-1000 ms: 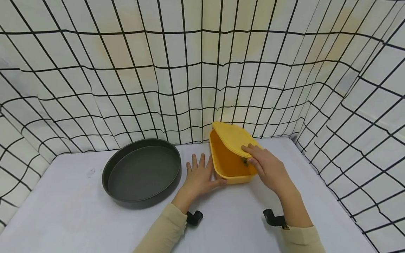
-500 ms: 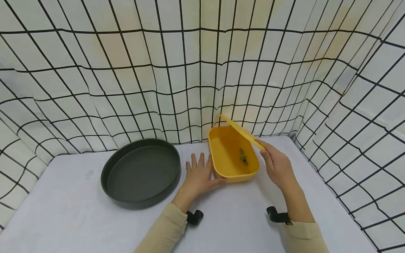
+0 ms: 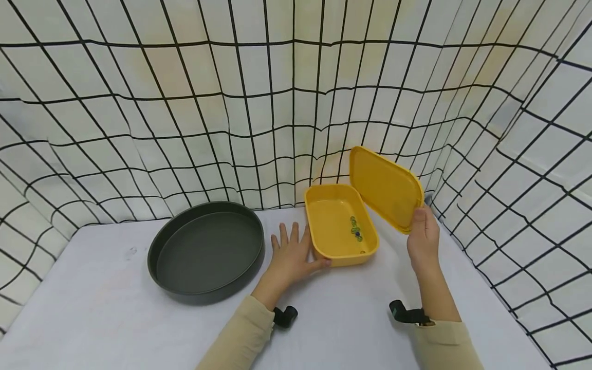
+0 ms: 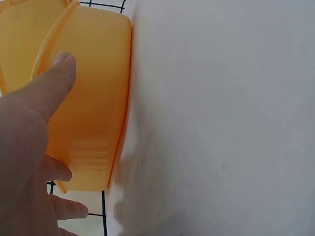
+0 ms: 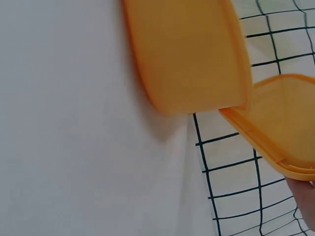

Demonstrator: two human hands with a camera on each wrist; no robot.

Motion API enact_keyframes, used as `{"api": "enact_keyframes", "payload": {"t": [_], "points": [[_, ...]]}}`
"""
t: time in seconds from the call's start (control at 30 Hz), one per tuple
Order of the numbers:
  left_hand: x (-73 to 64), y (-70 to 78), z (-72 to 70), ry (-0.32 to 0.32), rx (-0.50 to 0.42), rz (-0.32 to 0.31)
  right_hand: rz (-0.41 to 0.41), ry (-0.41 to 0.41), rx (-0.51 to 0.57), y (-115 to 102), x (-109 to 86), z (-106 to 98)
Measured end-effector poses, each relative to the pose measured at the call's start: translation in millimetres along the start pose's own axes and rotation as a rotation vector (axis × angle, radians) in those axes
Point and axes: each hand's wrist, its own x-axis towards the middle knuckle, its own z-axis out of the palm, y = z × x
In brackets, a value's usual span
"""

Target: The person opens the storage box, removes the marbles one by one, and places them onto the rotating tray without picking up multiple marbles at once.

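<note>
A yellow rectangular plastic container (image 3: 341,252) stands uncovered near the back of the table. Inside it, toward the right side, lies a small green item with a dark blue spot (image 3: 355,229), its kind too small to tell. My left hand (image 3: 291,259) rests against the container's front left corner with fingers spread; in the left wrist view its thumb (image 4: 61,73) touches the wall. Up to the right, my right hand (image 3: 424,239) pinches the yellow lid (image 3: 388,190) by its lower right edge. The lid is tilted, its underside facing the container.
A round dark grey pan (image 3: 208,252) sits left of the left hand. White cloth walls with a black grid (image 3: 259,113) close off the back and right of the white table (image 3: 333,318).
The right hand has lifted the lid off the container and swung it up to the right. The green item inside has come into plain sight. My left hand has stayed in place.
</note>
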Motion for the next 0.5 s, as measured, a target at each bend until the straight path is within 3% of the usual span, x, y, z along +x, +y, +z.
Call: {"api": "enact_keyframes", "payload": {"t": [0.1, 0.2, 0.5], "points": [[-1.0, 0.7, 0.3, 0.005, 0.021, 0.003, 0.178, 0.024, 0.236, -2, 1.4, -6], [-0.9, 0.4, 1.2, 0.006, 0.034, 0.008, 0.293, 0.037, 0.465, -6, 2.0, -12], [-1.9, -0.8, -2.9, 0.015, 0.034, -0.004, 0.340, -0.004, 0.882, -4, 5.8, -16]]}}
